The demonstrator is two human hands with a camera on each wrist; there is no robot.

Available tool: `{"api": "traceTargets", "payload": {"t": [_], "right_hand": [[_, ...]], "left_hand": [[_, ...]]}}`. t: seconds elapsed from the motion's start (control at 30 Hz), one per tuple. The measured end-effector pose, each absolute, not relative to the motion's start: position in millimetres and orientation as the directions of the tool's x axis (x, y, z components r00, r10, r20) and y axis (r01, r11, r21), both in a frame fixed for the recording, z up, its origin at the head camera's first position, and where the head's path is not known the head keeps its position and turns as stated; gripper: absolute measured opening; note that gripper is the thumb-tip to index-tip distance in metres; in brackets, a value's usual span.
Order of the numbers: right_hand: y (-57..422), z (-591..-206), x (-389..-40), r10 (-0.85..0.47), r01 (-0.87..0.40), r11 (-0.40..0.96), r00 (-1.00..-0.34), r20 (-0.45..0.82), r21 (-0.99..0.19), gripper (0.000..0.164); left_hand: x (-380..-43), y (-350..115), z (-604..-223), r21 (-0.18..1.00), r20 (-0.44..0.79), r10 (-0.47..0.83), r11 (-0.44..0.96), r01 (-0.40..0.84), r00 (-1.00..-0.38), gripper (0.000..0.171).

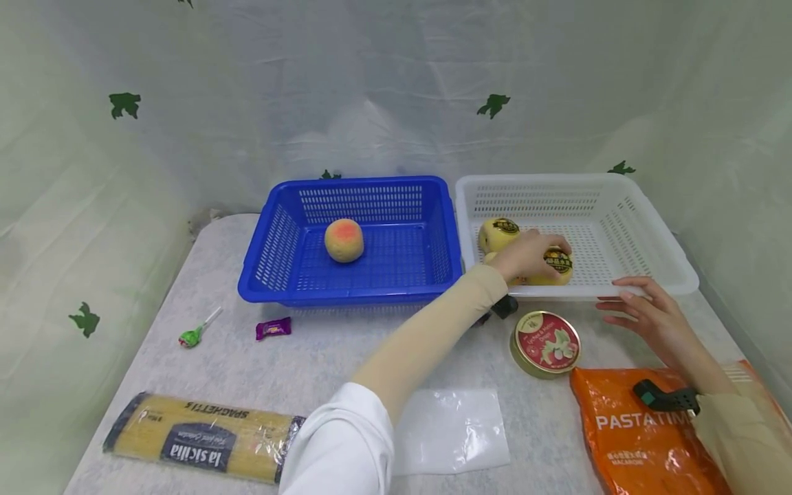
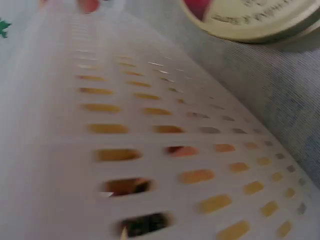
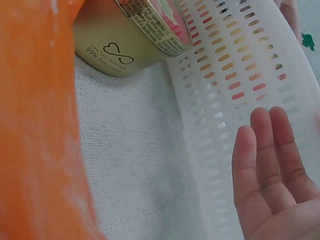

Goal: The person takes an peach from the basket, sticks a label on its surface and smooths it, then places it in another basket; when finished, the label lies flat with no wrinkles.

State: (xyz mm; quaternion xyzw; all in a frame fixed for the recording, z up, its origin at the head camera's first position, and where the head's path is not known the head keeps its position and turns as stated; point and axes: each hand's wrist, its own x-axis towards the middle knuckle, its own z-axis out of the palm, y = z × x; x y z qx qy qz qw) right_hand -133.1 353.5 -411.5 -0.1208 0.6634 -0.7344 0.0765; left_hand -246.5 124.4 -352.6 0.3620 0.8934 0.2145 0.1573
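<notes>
Fingers [image 1: 559, 242] of a left hand [image 1: 526, 256] curl round a labelled yellow fruit [image 1: 562, 261] inside a white basket [image 1: 544, 180].
In the head view, the curl apparently suits its roundness; another fruit [image 1: 491, 237] sits left of those fingers, basket floor gives room on their right, and the near rim lies close by. The right hand [image 1: 650, 313], fingers extended and holding nothing, is at that rim, perhaps for steadying. In the left wrist view, slots barely show the grip. In the right wrist view, straight fingers overlap the wall, contact unclear, with a tin [image 3: 125, 50] beyond their tips, an orange bag [image 3: 40, 130] well left.
</notes>
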Motion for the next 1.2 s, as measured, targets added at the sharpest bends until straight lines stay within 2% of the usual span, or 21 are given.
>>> {"api": "traceTargets", "payload": {"t": [0.17, 0.23, 0.4, 0.57, 0.7, 0.87, 0.97, 1.07, 1.2], "right_hand": [[351, -412, -133, -0.289, -0.058, -0.128, -0.953, 0.093, -0.99, 0.028], [350, -412, -134, -0.295, -0.06, -0.133, -0.95, 0.098, -0.989, 0.028], [349, -410, -135, -0.278, -0.053, -0.094, -0.957, 0.077, -0.994, 0.026], [349, -408, -136, -0.249, -0.018, -0.024, -0.968, 0.023, -1.0, 0.026], [350, -406, -136, -0.245, -0.005, -0.013, -0.97, 0.008, -1.0, 0.025], [351, -405, -135, -0.284, -0.003, -0.071, -0.959, 0.023, -0.997, 0.026], [352, -404, -133, -0.305, 0.001, -0.079, -0.952, 0.024, -0.997, 0.027], [352, -400, -130, -0.318, 0.007, -0.024, -0.948, 0.001, -1.0, 0.029], [344, -388, -127, -0.369, -0.011, 0.018, -0.93, 0.003, -1.0, 0.033]], "left_hand": [[-242, 123, -359, 0.389, -0.186, 0.659, 0.73, 0.561, -0.729, 0.042], [-241, 121, -359, 0.38, -0.193, 0.647, 0.743, 0.551, -0.738, 0.044], [-239, 110, -353, 0.469, -0.181, 0.664, 0.707, 0.53, -0.725, 0.05], [-233, 85, -333, 0.657, -0.016, 0.694, 0.55, 0.516, -0.72, 0.044], [-219, 48, -315, 0.798, 0.128, 0.675, 0.365, 0.48, -0.727, 0.041], [-197, -16, -304, 0.89, 0.201, 0.611, 0.213, 0.403, -0.766, 0.042], [-183, -59, -305, 0.938, 0.182, 0.561, 0.146, 0.313, -0.807, 0.044], [-165, -100, -309, 0.974, 0.115, 0.501, 0.112, 0.196, -0.858, 0.044], [-141, -143, -327, 0.989, 0.032, 0.432, 0.114, 0.09, -0.901, 0.044]]}}
